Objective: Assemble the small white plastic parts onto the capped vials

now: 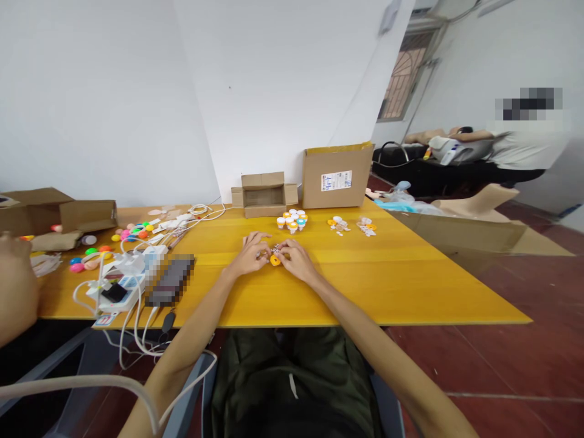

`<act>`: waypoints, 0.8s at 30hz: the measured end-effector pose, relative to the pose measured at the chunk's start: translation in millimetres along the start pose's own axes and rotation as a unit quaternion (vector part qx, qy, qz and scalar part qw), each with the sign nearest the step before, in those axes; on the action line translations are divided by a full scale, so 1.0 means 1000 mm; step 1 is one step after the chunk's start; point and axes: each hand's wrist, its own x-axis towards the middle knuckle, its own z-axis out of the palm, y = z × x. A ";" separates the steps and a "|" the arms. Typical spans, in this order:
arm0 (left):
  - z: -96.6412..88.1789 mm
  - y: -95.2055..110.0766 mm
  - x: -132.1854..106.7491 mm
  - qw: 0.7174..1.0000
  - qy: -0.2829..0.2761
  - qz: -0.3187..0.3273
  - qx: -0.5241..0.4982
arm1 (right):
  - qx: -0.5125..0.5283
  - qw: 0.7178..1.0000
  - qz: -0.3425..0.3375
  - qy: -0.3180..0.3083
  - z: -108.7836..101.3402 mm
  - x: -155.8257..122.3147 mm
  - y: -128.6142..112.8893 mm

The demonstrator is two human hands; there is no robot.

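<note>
My left hand (247, 257) is over the middle of the yellow table, its thumb and index finger bent together; what they pinch, if anything, is too small to name. Facing it, my right hand (296, 260) has its fingers closed at a small round orange plastic piece (275, 260). Small pale bits (276, 249) show between the two hands, partly hidden by the fingers. Beyond them stands a cluster of small containers with white, orange and blue caps (292, 220).
Two small piles of orange and clear parts (337, 224) (366, 227) lie right of the cluster. Cardboard boxes (264, 210) (314, 176) stand at the back. Left are a power strip (150, 267), phone (171, 280), cables and colourful balls. Another person's hand (18, 286) is at far left.
</note>
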 end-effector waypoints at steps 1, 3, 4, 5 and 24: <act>0.000 0.001 0.000 1.000 -0.002 0.000 -0.001 | -0.010 1.000 -0.004 -0.003 0.000 0.000 0.000; 0.000 0.002 0.001 1.000 -0.006 -0.002 -0.004 | -0.030 0.999 -0.013 -0.008 0.000 0.000 -0.002; 0.000 0.002 0.001 1.000 -0.009 -0.002 -0.005 | -0.038 0.999 -0.016 -0.010 -0.001 0.000 -0.003; 0.001 0.002 0.001 1.000 -0.011 -0.003 -0.005 | -0.045 0.999 -0.019 -0.013 -0.001 -0.001 -0.003; -0.002 -0.004 -0.001 1.000 -0.022 -0.006 0.018 | -0.078 0.995 0.024 0.048 -0.003 -0.003 0.006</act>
